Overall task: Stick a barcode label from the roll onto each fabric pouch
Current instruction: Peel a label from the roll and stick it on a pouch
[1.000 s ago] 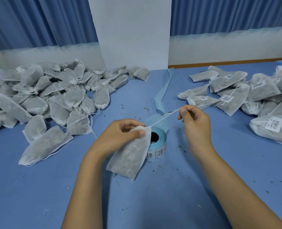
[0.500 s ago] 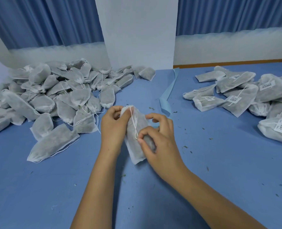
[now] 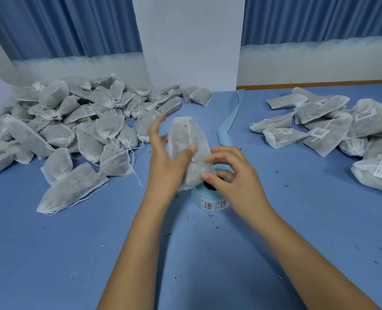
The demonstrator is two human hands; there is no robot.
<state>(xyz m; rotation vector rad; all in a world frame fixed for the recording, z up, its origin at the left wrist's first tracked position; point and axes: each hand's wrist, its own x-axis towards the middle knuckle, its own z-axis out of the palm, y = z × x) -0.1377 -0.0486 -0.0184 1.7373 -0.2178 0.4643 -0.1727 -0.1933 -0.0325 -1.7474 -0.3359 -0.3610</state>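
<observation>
**Q:** Where is the pouch?

**A:** A white translucent fabric pouch (image 3: 185, 139) with a dark filling is upright above the middle of the blue counter (image 3: 74, 253). The left hand (image 3: 167, 162) holds it. The thumb presses its front and the fingers (image 3: 156, 127) are spread behind it. The right hand (image 3: 237, 182) has curled fingers at the pouch's lower right edge. I cannot tell whether they pinch it.

**Q:** Any writing?

**A:** The pale blue label roll (image 3: 210, 201), partly hidden behind the right hand, shows barcodes. The print is too blurred to read.

**Q:** And around it?

**A:** A heap of plain white pouches (image 3: 74, 130) is on the left and barcode-labelled pouches (image 3: 331, 130) on the right. A blue liner strip (image 3: 229, 121) trails away from the roll.
</observation>
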